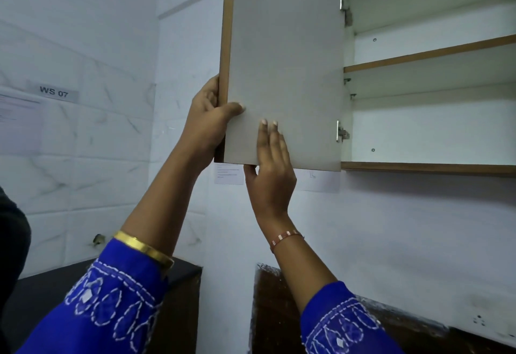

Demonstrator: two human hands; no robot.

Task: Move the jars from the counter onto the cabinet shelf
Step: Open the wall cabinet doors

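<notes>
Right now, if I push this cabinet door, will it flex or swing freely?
The cabinet door looks like a rigid flat panel, so probably no flex. It hangs on two metal hinges, so it should swing, not slide. Left hand grips its edge.

The white cabinet door [284, 68] stands swung open, hinged at its right edge. The left hand [208, 119] grips its wood-trimmed free edge — thumb on the inner face, fingers wrapped behind. The right hand [272, 169] lies flat on the inner face near the bottom edge, fingers straight, thumb hooked under that edge. To the right, the cabinet shelf [430, 53] shows bare white boards. Below lies the dark counter [279, 311]. On the tiled wall, a label [53, 92] reads "WS 07".
</notes>
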